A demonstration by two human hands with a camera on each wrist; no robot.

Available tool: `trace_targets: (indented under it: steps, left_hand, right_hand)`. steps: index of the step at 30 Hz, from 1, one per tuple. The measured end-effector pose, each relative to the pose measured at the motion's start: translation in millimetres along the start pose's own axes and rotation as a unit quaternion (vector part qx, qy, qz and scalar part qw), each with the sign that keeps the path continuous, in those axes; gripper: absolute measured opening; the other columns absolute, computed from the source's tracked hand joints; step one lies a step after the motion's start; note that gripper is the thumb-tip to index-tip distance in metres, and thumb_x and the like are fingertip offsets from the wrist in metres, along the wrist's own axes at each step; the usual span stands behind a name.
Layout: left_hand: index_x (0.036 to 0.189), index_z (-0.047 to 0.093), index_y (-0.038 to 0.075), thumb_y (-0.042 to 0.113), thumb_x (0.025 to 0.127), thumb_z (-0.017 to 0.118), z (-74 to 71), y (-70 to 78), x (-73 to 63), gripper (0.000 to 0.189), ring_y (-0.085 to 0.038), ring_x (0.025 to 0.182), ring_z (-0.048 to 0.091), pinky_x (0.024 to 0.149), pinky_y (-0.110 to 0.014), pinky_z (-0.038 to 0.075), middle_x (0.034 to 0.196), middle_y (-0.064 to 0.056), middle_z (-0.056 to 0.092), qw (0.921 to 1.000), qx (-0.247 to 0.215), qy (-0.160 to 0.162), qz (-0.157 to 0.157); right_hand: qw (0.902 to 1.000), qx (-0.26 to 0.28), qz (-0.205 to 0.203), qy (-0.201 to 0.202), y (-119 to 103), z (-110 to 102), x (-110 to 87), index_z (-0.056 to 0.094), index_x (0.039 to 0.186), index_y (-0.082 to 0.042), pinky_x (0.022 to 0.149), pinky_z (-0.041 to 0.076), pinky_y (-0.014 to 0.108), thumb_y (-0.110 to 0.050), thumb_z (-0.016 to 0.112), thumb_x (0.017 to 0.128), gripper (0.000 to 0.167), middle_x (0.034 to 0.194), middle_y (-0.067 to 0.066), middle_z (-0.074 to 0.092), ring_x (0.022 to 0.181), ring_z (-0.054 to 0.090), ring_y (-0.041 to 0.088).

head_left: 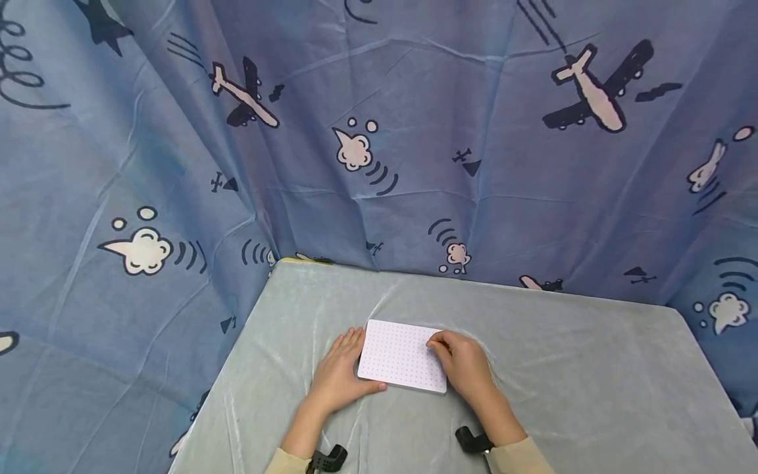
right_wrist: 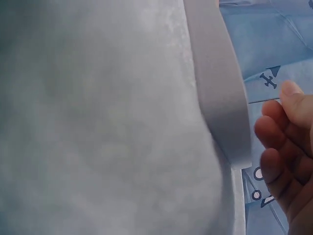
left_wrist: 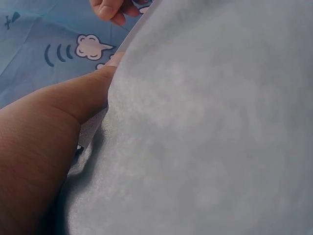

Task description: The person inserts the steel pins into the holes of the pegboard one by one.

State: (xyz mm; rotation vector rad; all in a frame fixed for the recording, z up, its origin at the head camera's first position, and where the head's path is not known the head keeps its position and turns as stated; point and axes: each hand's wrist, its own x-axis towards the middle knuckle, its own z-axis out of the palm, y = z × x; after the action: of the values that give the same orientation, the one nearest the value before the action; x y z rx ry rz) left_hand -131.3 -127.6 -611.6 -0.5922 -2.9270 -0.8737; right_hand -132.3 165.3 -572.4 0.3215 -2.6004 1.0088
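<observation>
I see the notepad [head_left: 393, 362] at lower frame centre. Left hand [head_left: 337, 375], thumb spread from straight fingers, touches its left end: press evenly. Right hand [head_left: 468, 365], fingers curled, nothing visibly held, overhangs its right end: work lightly.

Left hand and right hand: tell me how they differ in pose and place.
The left hand has its fingers straight and its thumb spread wide; the right hand has its fingers curled in, thumb close to them. The left hand is at the left end of the dotted pad, thumb along its near edge; the right hand is at the pad's right end. Both are bare, with beige sleeves behind the wrists.
</observation>
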Motion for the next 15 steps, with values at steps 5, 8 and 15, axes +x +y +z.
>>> trace_targets:
  steps: [5, 8, 15]
  left_hand:
    - [0.165, 0.044, -0.001, 0.069, 0.074, 0.091, 1.4, -0.8, -2.0, 0.124, -0.031, 0.163, 0.033, 0.137, -0.045, 0.021, 0.17, -0.017, 0.043, 1.0, 0.002, 0.002, -0.003]
    - [0.165, 0.045, -0.001, 0.069, 0.074, 0.092, 1.1, -0.5, -2.5, 0.124, -0.031, 0.163, 0.033, 0.137, -0.045, 0.021, 0.17, -0.017, 0.044, 1.0, 0.001, 0.004, -0.004]
    - [0.166, 0.044, 0.0, 0.069, 0.074, 0.092, 1.6, -0.2, -2.0, 0.124, -0.03, 0.163, 0.032, 0.137, -0.044, 0.021, 0.17, -0.016, 0.044, 1.0, -0.004, 0.003, -0.002]
  right_hand:
    - [0.9996, 0.018, 0.021, -0.006, 0, -1, -1.8, 0.081, 0.097, -0.011, 0.063, 0.054, 0.029, -0.012, 0.091, 0.089, 0.013, 0.085, -0.006, 0.072, 0.072, 0.059, 0.007]
    - [0.9991, 0.015, 0.038, -0.009, -1, -5, -2.5, 0.082, 0.105, -0.008, 0.064, 0.055, 0.03, -0.017, 0.094, 0.088, 0.022, 0.09, -0.003, 0.075, 0.075, 0.061, 0.009]
    - [0.9972, 0.023, 0.071, -0.006, 4, -22, -7.6, 0.082, 0.116, -0.007, 0.066, 0.057, 0.03, -0.019, 0.091, 0.091, 0.029, 0.1, 0.002, 0.077, 0.081, 0.064, 0.013]
